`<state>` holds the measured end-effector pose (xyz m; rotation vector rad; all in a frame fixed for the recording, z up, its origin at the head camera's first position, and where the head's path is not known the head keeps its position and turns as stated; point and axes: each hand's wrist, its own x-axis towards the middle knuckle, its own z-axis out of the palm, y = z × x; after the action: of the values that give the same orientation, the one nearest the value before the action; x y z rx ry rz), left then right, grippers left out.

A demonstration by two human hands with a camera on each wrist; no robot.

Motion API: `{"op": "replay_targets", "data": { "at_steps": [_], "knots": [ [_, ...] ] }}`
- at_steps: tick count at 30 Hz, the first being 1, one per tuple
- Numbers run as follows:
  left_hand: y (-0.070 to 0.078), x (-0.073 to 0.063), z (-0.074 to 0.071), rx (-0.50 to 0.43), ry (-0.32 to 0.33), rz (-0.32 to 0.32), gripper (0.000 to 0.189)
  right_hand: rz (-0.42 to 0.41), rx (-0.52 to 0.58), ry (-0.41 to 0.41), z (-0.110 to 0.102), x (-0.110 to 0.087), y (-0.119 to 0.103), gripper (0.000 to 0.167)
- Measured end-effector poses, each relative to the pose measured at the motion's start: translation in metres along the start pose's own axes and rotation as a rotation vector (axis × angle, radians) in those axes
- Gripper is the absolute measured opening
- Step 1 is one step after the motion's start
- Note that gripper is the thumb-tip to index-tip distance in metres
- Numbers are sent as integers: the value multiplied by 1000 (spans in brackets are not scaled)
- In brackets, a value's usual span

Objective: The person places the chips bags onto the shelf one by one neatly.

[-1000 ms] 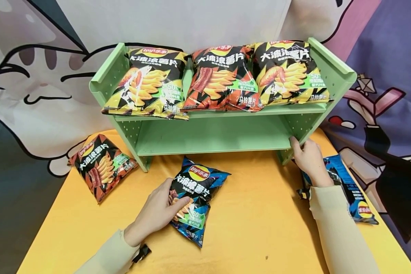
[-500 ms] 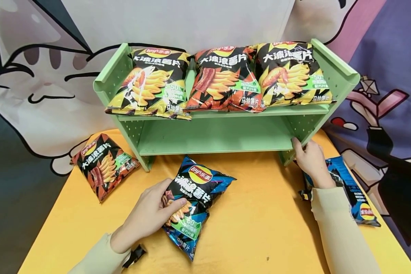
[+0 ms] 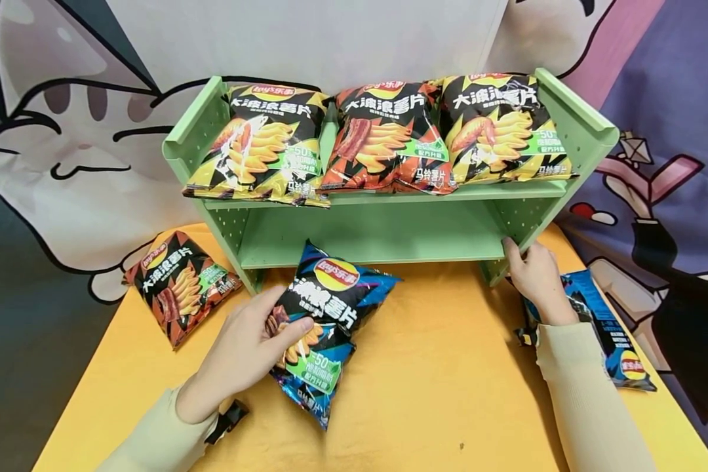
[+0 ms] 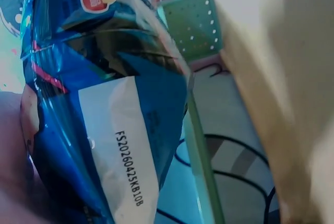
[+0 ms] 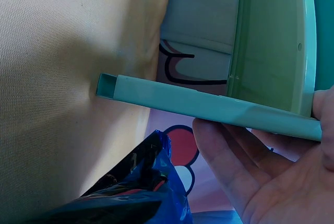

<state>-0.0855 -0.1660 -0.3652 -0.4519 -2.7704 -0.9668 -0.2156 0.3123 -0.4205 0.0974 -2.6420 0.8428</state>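
Left hand (image 3: 238, 347) grips blue chip bag (image 3: 333, 308), near side of green rack (image 3: 366, 236).
Thumb over left part, fingers apparently behind; likely light, slick, crushable: hold gently there. Right hand (image 3: 533, 278) grips rack's right side.

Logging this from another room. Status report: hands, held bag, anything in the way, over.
Left hand gripping blue chip bag. Right hand gripping green rack's right side. Bag near lower shelf; no obstruction seen between.
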Motion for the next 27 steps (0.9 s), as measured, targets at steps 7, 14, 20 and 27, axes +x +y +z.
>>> {"op": "replay_targets", "data": {
  "at_steps": [7, 14, 20, 27],
  "knots": [
    [1, 21, -4, -2, 146, -21, 30, 2, 2, -2, 0, 1, -1, 47],
    [-3, 45, 3, 46, 277, -49, 42, -2, 0, 9, 1, 0, 1, 46],
    [-2, 64, 6, 88, 333, -105, 49, -2, 2, 0, -1, -1, 2, 46],
    [-3, 82, 6, 112, 370, -184, 54, -8, -4, 5, 0, -1, 2, 46]
  ]
}}
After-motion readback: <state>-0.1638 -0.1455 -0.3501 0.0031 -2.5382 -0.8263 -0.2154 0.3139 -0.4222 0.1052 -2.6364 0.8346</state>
